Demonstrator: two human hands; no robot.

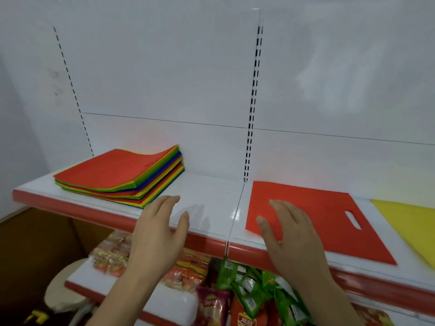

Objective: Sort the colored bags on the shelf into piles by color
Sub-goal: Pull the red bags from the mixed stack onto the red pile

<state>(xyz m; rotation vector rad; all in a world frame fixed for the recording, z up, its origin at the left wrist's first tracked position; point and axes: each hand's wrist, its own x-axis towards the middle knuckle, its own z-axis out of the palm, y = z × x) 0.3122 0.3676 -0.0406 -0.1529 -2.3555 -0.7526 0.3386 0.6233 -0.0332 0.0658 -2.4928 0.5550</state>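
Note:
A stack of mixed colored bags, red on top with green, blue and yellow edges showing, lies at the left of the white shelf. A single red bag with a cut-out handle lies flat right of the shelf seam, and a yellow bag lies beside it at the far right, partly cut off. My left hand hovers open over the shelf's front edge, just right of the stack. My right hand is open with straight fingers over the red bag's near left corner. Neither hand holds anything.
The shelf has a red front trim and a white back panel with slotted uprights. A lower shelf holds snack packets in orange, green and purple. A round stool stands at the lower left.

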